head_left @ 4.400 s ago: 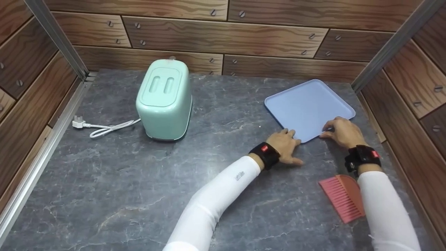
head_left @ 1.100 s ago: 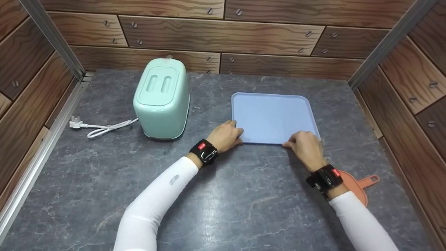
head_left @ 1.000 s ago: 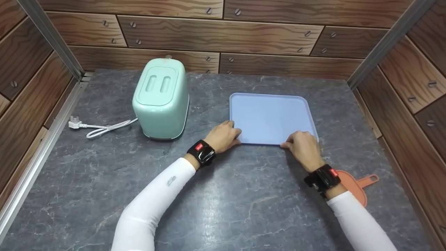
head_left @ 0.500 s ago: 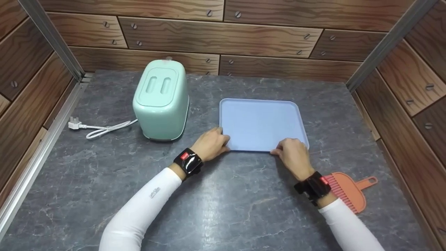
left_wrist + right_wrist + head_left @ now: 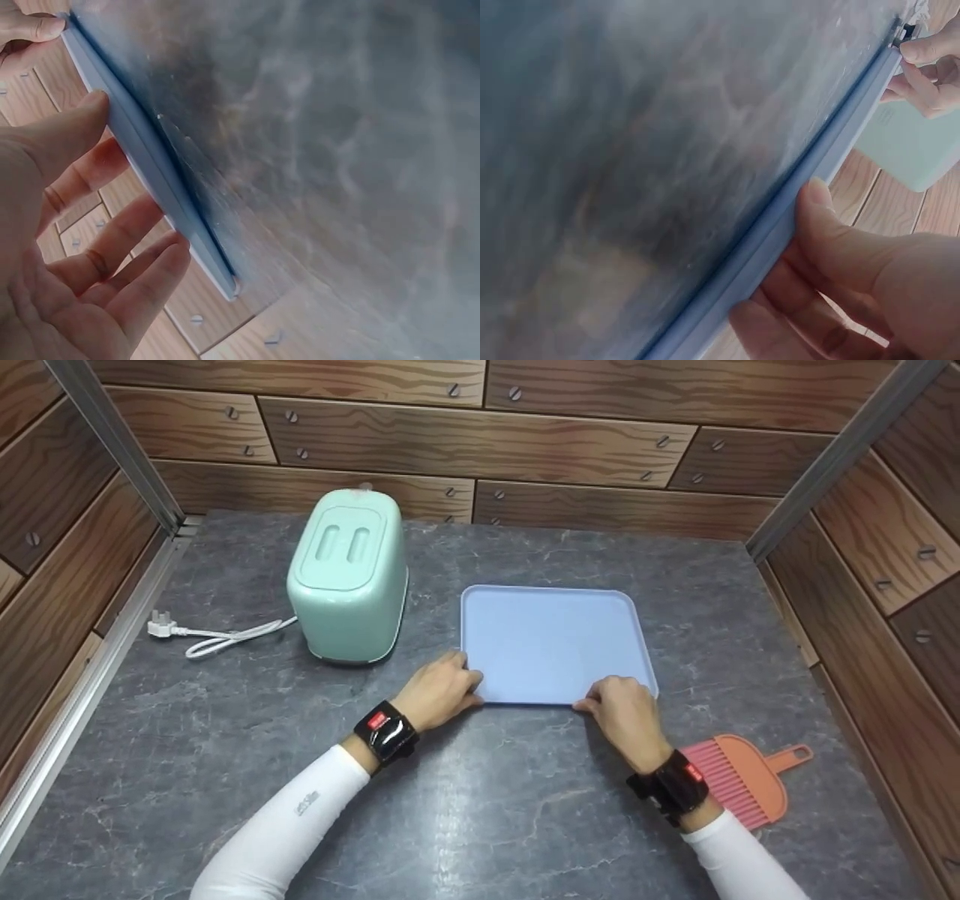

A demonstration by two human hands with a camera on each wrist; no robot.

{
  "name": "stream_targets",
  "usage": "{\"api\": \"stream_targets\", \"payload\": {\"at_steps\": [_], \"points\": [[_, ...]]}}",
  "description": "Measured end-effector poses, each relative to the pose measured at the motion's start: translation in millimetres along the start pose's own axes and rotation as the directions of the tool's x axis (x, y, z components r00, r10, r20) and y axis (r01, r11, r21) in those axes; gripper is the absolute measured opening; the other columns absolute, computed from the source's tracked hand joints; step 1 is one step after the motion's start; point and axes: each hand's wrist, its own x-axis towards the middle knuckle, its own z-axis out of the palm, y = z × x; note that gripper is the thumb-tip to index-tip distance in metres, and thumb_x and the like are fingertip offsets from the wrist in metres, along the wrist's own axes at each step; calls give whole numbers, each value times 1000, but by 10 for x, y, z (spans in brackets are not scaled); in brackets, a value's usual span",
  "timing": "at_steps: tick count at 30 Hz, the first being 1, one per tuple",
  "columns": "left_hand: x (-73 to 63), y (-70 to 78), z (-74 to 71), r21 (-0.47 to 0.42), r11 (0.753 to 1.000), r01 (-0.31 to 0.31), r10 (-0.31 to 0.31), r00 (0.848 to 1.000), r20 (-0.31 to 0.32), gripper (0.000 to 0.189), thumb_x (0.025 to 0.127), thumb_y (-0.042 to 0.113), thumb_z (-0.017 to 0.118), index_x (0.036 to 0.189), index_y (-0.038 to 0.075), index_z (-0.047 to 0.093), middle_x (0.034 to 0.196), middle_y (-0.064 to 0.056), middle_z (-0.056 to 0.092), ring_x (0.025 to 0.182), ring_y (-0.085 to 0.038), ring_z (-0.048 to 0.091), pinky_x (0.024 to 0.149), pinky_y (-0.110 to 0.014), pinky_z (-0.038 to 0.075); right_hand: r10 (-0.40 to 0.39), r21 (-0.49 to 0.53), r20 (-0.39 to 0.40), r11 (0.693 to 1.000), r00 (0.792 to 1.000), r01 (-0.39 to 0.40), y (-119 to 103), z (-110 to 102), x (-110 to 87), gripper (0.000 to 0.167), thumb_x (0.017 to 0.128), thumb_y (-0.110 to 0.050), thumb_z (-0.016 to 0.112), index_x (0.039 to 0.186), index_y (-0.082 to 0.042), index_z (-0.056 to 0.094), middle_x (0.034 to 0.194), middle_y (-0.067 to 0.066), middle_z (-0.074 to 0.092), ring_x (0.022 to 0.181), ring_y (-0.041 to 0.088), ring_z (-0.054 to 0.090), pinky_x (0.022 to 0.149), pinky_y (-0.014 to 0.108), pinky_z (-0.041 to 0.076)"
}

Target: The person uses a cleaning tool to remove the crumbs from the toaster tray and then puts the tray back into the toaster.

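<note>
A flat blue rectangular tray point(image 5: 551, 641) with a low raised rim lies on the dark marbled table, its long side facing me. My left hand point(image 5: 437, 690) grips its near left corner; in the left wrist view the thumb point(image 5: 79, 124) presses the tray's outer edge and the fingers reach along the side. With thumb and fingers, my right hand point(image 5: 626, 716) pinches the near edge close to the right corner. The right wrist view shows its thumb point(image 5: 817, 217) against the outside of the rim, with the fingers partly hidden behind the tray.
A mint-green toaster point(image 5: 349, 577) stands left of the tray, its white cord and plug point(image 5: 161, 624) stretching leftward. An orange dustpan-like piece with pink bristles point(image 5: 739, 776) lies beside my right wrist, partly covered by it. Wood-patterned walls point(image 5: 480, 442) enclose the table's back and sides.
The tray has turned from a slanted position to square and slid left and toward me, with both hands on it. The orange piece shows more as my right arm shifts left.
</note>
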Motion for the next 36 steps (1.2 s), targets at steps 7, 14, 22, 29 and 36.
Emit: {"api": "stream_targets", "payload": {"at_steps": [7, 14, 22, 29, 36], "points": [[-129, 15, -19, -25, 1000, -10, 10, 1000, -3, 25, 94, 33, 78, 93, 9, 73, 94, -12, 66, 87, -26, 62, 73, -40, 62, 8, -6, 9, 1000, 1000, -8, -90, -12, -93, 20, 77, -24, 92, 75, -7, 81, 75, 11, 79, 69, 36, 74, 62, 53, 59], [-234, 27, -23, -23, 1000, -9, 9, 1000, -13, 23, 94, 31, 79, 91, 9, 72, 93, -11, 65, 87, -26, 62, 73, -41, 59, 19, 5, 23, 1000, 1000, -19, -153, -14, -168, 18, 78, -23, 92, 75, -9, 81, 76, 9, 80, 69, 35, 74, 61, 51, 58], [-240, 44, -26, -26, 1000, -2, 2, 1000, 4, 23, 94, 31, 79, 95, 8, 74, 95, -10, 65, 87, -25, 61, 72, -39, 61, 3, 9, 22, 1000, 1000, -4, -161, -12, -191, 18, 78, -21, 92, 76, -8, 80, 76, 9, 79, 69, 33, 73, 62, 50, 58], [-328, -11, -104, -87, 996, -32, 32, 999, 1, 28, 97, 31, 77, 109, 6, 71, 108, -10, 68, 96, -26, 67, 83, -41, 63, -7, 35, 4, 999, 1000, 7, -207, -20, -187, 22, 85, -26, 89, 84, -7, 80, 80, 10, 78, 72, 29, 73, 63, 47, 59], [-457, -123, -324, -97, 992, -78, 69, 993, -94, 33, 98, 30, 75, 123, 9, 69, 129, -12, 69, 116, -29, 68, 106, -46, 58, 18, 221, -36, 975, 999, -10, -471, 31, -145, 31, 90, -28, 85, 107, -3, 79, 94, 14, 80, 85, 31, 77, 77, 49, 64]]}}
